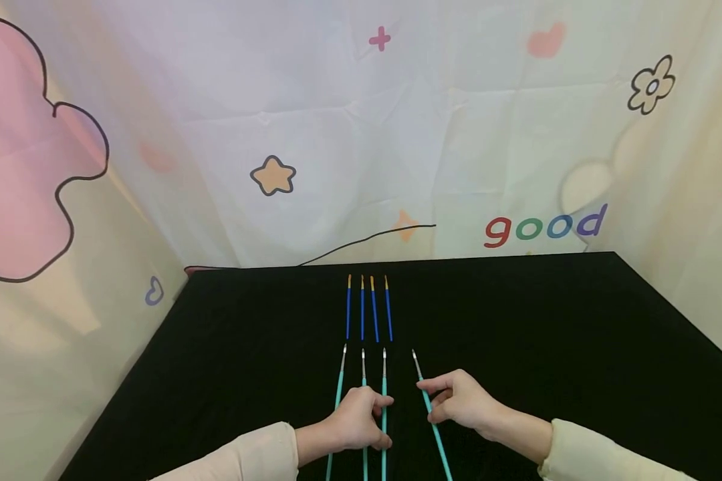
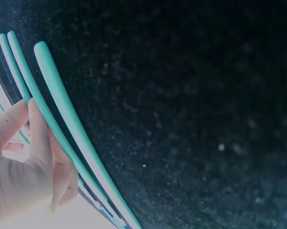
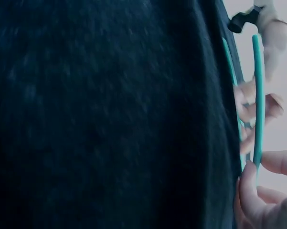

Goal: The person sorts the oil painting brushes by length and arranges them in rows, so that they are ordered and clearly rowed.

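In the head view, my left hand (image 1: 356, 419) reaches over two teal paintbrushes, and its thumb and fingertips pinch the third teal paintbrush (image 1: 384, 384). My right hand (image 1: 464, 402) holds a fourth teal paintbrush (image 1: 438, 441), slanted, between thumb and fingers. The leftmost teal paintbrush (image 1: 339, 387) and the second one (image 1: 364, 364) lie beside the left hand. In the left wrist view, the left hand (image 2: 26, 167) is next to teal handles, the nearest handle (image 2: 71, 119) being apart from the fingers. The right wrist view shows the right hand (image 3: 267, 195) pinching its teal handle (image 3: 259, 95).
Several blue paintbrushes (image 1: 348, 310) with golden ferrules lie in a row beyond the teal ones. A black cloth (image 1: 517, 321) covers the table. Behind it hangs a pale printed curtain (image 1: 337, 133) with a star, a heart and the word "good".
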### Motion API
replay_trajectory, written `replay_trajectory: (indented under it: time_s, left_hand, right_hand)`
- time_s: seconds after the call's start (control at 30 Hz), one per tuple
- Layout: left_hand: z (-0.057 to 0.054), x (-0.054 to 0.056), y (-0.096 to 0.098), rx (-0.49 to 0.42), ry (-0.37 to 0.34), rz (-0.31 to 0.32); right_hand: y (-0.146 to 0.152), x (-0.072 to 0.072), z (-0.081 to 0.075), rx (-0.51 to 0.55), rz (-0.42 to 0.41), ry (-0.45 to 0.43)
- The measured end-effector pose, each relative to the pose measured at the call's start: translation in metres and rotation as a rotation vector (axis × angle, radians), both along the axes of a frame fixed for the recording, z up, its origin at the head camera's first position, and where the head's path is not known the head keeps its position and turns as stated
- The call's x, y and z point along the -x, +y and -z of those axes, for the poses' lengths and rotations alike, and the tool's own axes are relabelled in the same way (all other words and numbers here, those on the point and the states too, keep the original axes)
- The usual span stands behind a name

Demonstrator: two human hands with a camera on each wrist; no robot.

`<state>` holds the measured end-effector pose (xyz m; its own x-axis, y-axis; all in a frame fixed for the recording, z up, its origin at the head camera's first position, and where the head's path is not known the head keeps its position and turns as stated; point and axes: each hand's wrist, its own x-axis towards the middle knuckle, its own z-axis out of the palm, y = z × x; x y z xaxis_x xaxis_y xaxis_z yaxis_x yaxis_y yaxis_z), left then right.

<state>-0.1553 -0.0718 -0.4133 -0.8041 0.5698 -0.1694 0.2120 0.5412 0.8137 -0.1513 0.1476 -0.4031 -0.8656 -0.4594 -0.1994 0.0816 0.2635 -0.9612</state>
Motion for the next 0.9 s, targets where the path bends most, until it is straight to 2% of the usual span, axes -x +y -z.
replay_trajectory:
  time_s: [0.3,0.5,0.63,0.7,0.83,0.9]
  left_hand:
    - [-0.002,0.001,0.001,0.033,0.012,0.010]
    - [-0.002,0.002,0.001,0.028,0.039,0.011]
    - [-0.003,0.004,0.001,0.040,0.051,0.017]
    - [-0.004,0.004,0.002,0.021,0.011,0.014]
    - [-0.010,0.004,0.000,-0.072,-0.128,0.004]
    - [-0.014,0.004,-0.003,-0.119,-0.161,0.003]
  right_hand:
    - [-0.016,-0.004,0.007,-0.099,0.042,0.051]
    - [-0.019,-0.003,0.005,-0.193,0.070,0.086]
    - [-0.021,-0.001,0.005,-0.210,0.079,0.113]
    - [-0.020,0.000,0.003,-0.196,0.067,0.113]
    - [-0.013,0.002,-0.002,-0.136,0.043,0.090]
    - [-0.006,0.004,-0.006,-0.115,0.044,0.088]
